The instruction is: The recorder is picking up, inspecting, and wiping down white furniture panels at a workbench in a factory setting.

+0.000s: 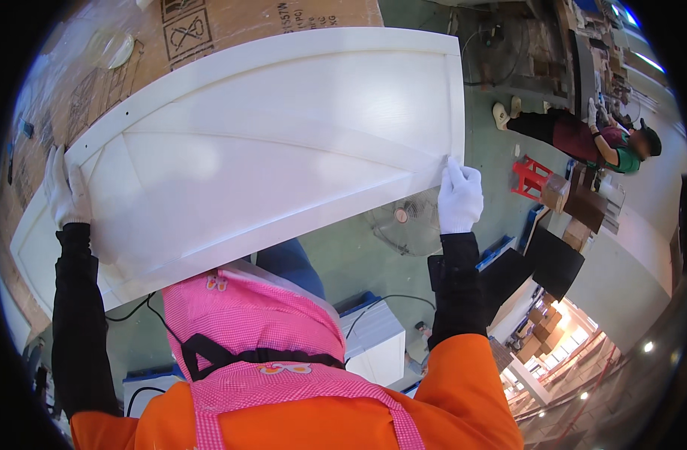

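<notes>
A long white panel (pixel 276 161), like a cabinet door with a raised frame and slanting grooves, lies across a cardboard-covered surface. My left hand (pixel 66 191), in a white glove, rests on the panel's left part with its fingers stretched out. At the panel's right end is my right hand (pixel 460 199), also gloved in white. Its fingers are closed at the near right corner; a small dark tip shows by them, too small to name. Two small dark holes show in the far frame edge.
Printed cardboard (pixel 238 19) with clear plastic film lies beyond the panel. A floor fan (pixel 403 221) stands below its right end. White panels (pixel 377 345) are stacked near my body. To the right are a red stool (pixel 531 178) and another person (pixel 583 139) at work.
</notes>
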Available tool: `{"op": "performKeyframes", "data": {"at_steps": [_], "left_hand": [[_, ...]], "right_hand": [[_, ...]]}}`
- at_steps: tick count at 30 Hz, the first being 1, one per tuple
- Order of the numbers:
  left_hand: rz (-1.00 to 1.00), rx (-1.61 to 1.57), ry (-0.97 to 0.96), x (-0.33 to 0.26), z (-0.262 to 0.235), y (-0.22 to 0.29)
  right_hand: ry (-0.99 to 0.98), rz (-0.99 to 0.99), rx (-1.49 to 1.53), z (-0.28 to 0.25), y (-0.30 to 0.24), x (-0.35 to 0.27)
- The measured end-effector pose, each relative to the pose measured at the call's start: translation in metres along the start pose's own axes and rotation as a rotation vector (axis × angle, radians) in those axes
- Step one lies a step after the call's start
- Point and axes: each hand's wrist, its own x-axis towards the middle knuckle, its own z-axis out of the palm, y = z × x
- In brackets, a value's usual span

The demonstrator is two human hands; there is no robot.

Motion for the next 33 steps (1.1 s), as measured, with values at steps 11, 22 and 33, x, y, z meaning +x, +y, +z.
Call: {"op": "performKeyframes", "data": {"at_steps": [11, 22, 33], "left_hand": [[0.017, 0.012, -0.034, 0.0, -0.004, 0.001], [0.041, 0.044, -0.025, -0.002, -0.003, -0.002], [0.025, 0.056, -0.041, 0.001, -0.005, 0.003]], "right_hand": [[0.205, -0.091, 0.071, 0.027, -0.021, 0.065], [0.206, 0.023, 0.06, 0.037, -0.049, 0.1], [0.332, 0.073, 0.392, 0.053, -0.032, 0.164]]}}
